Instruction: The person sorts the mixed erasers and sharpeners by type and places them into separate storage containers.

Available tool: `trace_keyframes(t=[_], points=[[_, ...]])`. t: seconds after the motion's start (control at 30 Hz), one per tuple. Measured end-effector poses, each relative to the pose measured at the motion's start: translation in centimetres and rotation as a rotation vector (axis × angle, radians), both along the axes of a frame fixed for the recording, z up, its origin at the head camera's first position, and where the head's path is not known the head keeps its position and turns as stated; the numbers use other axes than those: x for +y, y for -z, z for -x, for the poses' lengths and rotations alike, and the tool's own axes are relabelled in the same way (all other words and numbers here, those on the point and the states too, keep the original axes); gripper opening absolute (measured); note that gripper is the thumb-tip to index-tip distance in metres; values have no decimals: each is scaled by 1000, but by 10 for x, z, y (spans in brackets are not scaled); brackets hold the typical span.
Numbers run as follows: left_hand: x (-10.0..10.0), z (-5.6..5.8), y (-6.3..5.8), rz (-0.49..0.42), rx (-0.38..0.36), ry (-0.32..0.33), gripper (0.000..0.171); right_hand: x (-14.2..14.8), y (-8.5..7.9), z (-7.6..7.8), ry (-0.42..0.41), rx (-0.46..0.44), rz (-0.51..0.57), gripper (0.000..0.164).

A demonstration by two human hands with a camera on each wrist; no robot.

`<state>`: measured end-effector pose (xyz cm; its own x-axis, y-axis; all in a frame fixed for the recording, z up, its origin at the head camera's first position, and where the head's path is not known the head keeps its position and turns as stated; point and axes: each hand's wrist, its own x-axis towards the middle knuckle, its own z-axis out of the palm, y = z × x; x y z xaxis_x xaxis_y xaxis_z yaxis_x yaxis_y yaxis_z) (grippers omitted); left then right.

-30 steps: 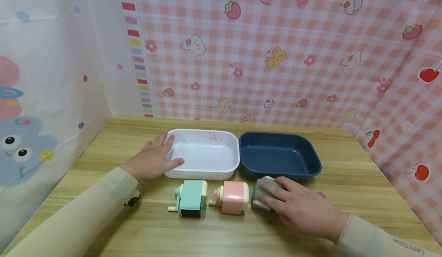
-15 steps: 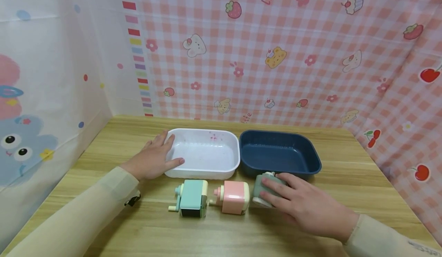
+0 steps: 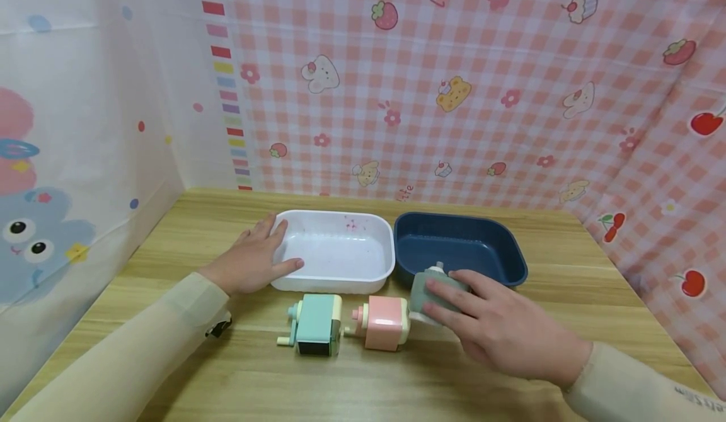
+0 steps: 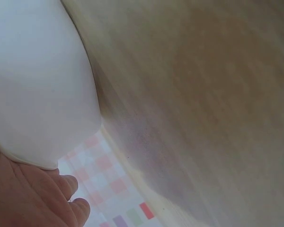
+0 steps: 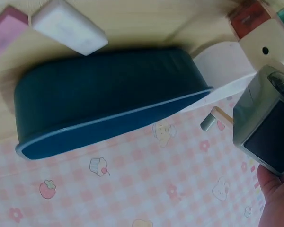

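My right hand (image 3: 505,330) grips a grey-green crank pencil sharpener (image 3: 421,297), raised off the table at the near edge of the dark blue tray (image 3: 517,281). In the right wrist view this sharpener (image 5: 251,111) shows a dark panel and its crank handle, with part of it cut off by the frame. My left hand (image 3: 252,261) rests with spread fingers on the left rim of the white tray (image 3: 334,285), thumb over the front corner. A pink sharpener (image 3: 386,324) and a teal sharpener (image 3: 317,318) stand in front of the white tray.
Both trays sit side by side on the wooden table (image 3: 227,371). A white block (image 5: 68,28) and a pink block (image 5: 7,30) lie near the blue tray in the right wrist view. A checked cloth (image 3: 363,119) hangs behind, and a white cloth at the left.
My right hand has lifted the grey-green sharpener off the table and carried it slightly forward to the blue tray's near rim. The left hand stays at the white tray.
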<state>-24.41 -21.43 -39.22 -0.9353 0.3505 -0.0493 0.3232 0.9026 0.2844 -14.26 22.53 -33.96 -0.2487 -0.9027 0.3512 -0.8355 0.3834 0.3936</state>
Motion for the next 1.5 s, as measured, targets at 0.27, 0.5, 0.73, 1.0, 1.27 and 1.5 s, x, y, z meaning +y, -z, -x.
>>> trace_keyframes(t=[0.27,0.5,0.73,1.0,1.27,1.5], points=[[0,0,0,4,-2,0,99,-9,-10,16,14,1,4,55],[0,-2,-2,-3,-4,4,98,-20,-14,37,34,0,-27,63],[-1,-1,-1,-4,0,4,98,-36,-14,56,21,1,-40,67],[-2,-2,-2,-11,-5,-2,97,-59,-12,78,14,21,-63,59],[-2,2,1,-6,0,2,99,-88,-8,101,22,-31,-119,57],[-2,1,-2,-10,-3,2,101,-118,-4,114,77,-147,-196,57]])
